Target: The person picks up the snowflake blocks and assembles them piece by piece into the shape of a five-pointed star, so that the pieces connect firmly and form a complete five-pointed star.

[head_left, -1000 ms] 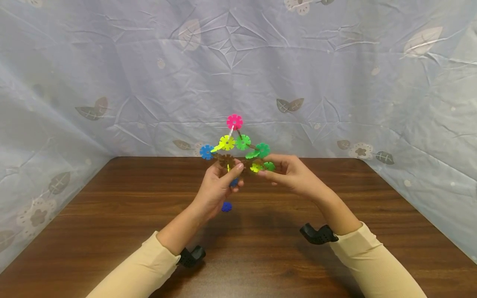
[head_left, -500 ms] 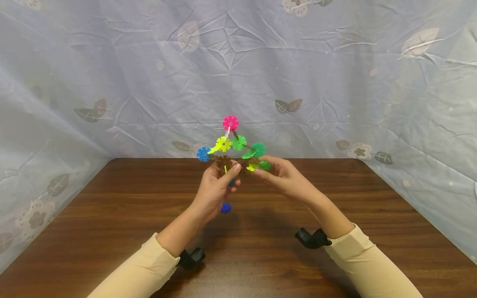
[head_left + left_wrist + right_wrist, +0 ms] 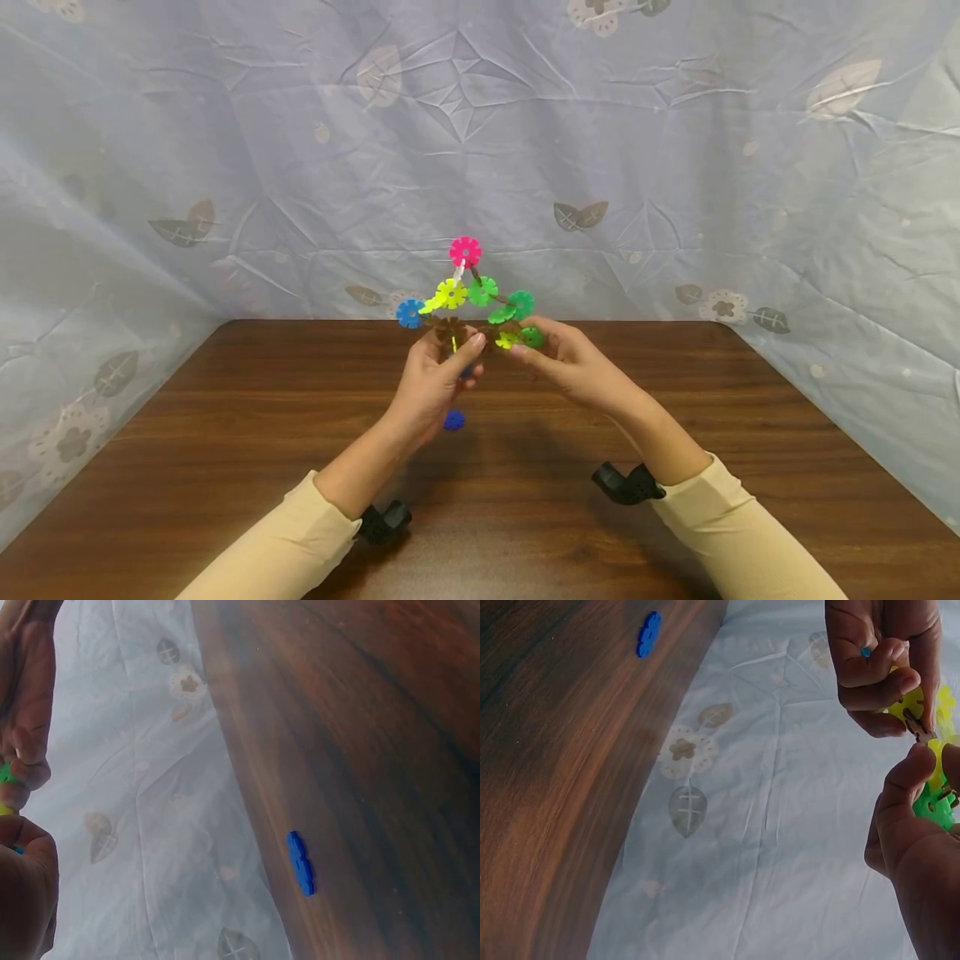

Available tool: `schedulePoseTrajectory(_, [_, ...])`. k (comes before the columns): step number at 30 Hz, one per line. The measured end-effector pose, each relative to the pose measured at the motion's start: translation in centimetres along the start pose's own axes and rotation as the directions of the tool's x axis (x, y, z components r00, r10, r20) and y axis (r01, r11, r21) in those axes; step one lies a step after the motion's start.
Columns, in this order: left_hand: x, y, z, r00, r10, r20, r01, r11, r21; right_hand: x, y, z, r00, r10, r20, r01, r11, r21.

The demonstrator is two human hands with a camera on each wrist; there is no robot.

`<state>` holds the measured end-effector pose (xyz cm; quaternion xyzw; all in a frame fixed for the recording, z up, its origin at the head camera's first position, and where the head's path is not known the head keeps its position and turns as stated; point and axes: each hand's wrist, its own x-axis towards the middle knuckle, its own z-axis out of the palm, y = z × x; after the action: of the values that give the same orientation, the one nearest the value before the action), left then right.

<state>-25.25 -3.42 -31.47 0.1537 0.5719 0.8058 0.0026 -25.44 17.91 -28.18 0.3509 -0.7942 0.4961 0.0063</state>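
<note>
Both hands hold up a star-like structure of interlocking notched plastic discs, with a pink disc (image 3: pixel 466 252) at its top. A light blue disc (image 3: pixel 411 313) forms its left point, and green discs (image 3: pixel 521 304) stand on the right. My left hand (image 3: pixel 435 375) grips the lower left, thumb beside a brown disc (image 3: pixel 451 327); its fingers hide part of the structure. My right hand (image 3: pixel 573 358) pinches the lower right between thumb and fingers, at a yellow disc (image 3: pixel 507 339) and a green disc. In the right wrist view a brown disc (image 3: pixel 917 726) sits edge-on between both hands' fingertips.
A single dark blue disc (image 3: pixel 453 419) lies on the brown wooden table (image 3: pixel 262 433) below my left hand. Behind the table hangs a pale patterned curtain (image 3: pixel 300 167), which also runs along both sides. Black wrist mounts (image 3: pixel 628 483) stick out at both cuffs.
My right hand has come slightly left, closer to my left hand. The structure has shifted a little left in the head view. Both grips stay the same.
</note>
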Motion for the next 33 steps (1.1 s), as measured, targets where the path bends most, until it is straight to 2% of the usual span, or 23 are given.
schedulePoseTrajectory(11, [0.00,0.22,-0.34,0.999,0.005,0.043,-0.006,1.000,0.009,-0.01,-0.08,0.01,0.999,-0.005,0.034,0.005,1.000,0.010])
schedulePoseTrajectory(16, [-0.05,0.29,-0.14,1.000,0.007,0.029,-0.007,1.000,-0.002,0.05,-0.09,0.00,1.000,-0.005,0.030,0.004,1.000,0.031])
schedulePoseTrajectory(25, [-0.09,0.43,-0.14,0.999,0.014,0.047,-0.014,1.000,-0.002,-0.01,-0.08,0.15,0.999,-0.023,0.028,0.022,0.998,0.060])
schedulePoseTrajectory(30, [-0.14,0.29,0.10,0.999,0.033,0.030,-0.034,0.999,0.034,0.13,0.01,0.40,0.999,-0.033,0.003,0.033,0.999,0.043])
schedulePoseTrajectory(33, [-0.01,0.11,0.24,1.000,0.027,0.007,-0.027,0.999,0.025,0.13,0.07,0.38,1.000,-0.018,-0.021,0.019,1.000,0.024])
